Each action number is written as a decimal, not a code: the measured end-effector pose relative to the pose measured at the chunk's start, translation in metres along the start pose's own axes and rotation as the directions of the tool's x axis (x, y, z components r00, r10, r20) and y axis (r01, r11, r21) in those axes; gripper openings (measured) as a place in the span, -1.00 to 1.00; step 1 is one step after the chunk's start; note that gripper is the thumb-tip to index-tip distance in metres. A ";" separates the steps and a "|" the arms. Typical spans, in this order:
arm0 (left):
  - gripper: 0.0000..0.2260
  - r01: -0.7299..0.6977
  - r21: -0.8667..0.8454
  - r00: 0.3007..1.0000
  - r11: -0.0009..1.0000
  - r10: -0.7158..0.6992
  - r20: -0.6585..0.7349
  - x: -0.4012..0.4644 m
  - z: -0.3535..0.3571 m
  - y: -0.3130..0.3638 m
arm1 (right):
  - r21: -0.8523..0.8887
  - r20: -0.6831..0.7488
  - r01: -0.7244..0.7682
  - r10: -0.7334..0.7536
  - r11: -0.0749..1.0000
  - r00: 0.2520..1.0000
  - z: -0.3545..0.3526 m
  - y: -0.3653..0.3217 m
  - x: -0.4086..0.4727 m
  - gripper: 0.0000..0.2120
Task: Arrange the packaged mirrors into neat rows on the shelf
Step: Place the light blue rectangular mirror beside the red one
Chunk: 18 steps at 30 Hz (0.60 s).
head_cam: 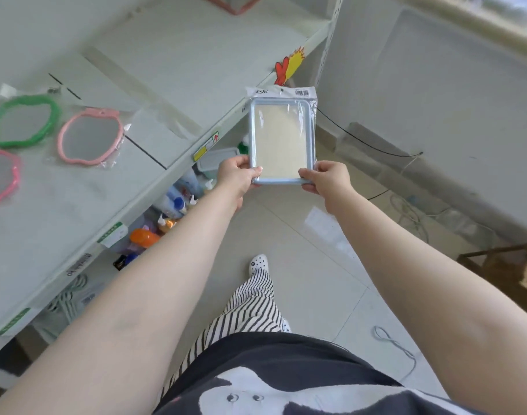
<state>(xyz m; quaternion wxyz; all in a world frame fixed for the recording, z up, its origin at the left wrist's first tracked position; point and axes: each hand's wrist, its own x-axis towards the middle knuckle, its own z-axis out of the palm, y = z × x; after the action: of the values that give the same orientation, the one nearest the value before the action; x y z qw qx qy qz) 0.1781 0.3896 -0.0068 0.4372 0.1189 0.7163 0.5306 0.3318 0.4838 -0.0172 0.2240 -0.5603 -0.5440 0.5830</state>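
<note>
A rectangular mirror with a pale blue frame (281, 136), in a clear plastic bag with a white header, is held up in the air just off the shelf's front edge. My left hand (238, 175) pinches its lower left corner and my right hand (326, 176) pinches its lower right corner. On the white shelf (172, 73) to the left lie three packaged wavy-framed mirrors: a green one (24, 121), a light pink one (90, 136) and a brighter pink one (1, 176) cut off by the frame's edge.
Below the shelf a lower level holds several bottles (169, 205) and a clear box (217, 160). A red and yellow tag (289, 67) sticks out at the shelf edge. Another pink item (232, 3) lies at the shelf's far end. Cables cross the tiled floor (316, 265); a wooden crate (507, 265) stands right.
</note>
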 end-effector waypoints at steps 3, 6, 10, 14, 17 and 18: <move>-0.75 -0.002 0.022 0.999 1.000 0.002 0.036 0.035 0.023 0.018 | 0.008 -0.033 -0.012 0.012 1.000 0.999 -0.009 -0.014 0.035 -0.51; -0.75 -0.004 0.033 0.998 0.999 0.002 0.071 0.072 0.043 0.041 | -0.022 -0.072 -0.015 0.014 1.000 0.997 -0.018 -0.032 0.072 -0.56; -0.81 -0.021 0.062 0.992 0.998 0.013 0.127 0.112 0.067 0.075 | -0.012 -0.127 0.010 -0.012 1.000 0.992 -0.028 -0.055 0.117 -0.58; -0.79 -0.041 0.077 0.990 0.996 0.030 0.139 0.141 0.086 0.096 | -0.029 -0.136 0.007 -0.010 1.000 0.991 -0.036 -0.068 0.154 -0.54; -0.80 -0.019 0.041 0.993 0.999 0.014 0.121 0.161 0.097 0.106 | -0.051 -0.115 -0.006 0.000 0.999 0.993 -0.039 -0.079 0.183 -0.57; -0.80 -0.007 0.011 0.995 1.000 0.006 0.102 0.168 0.100 0.110 | -0.053 -0.104 -0.007 0.002 0.999 0.995 -0.039 -0.083 0.193 -0.57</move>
<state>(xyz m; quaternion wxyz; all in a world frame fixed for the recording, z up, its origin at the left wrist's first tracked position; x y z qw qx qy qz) 0.1223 0.6067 -0.0016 0.4709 0.1507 0.6957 0.5211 0.2858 0.6919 -0.0144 0.2357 -0.5970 -0.5456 0.5389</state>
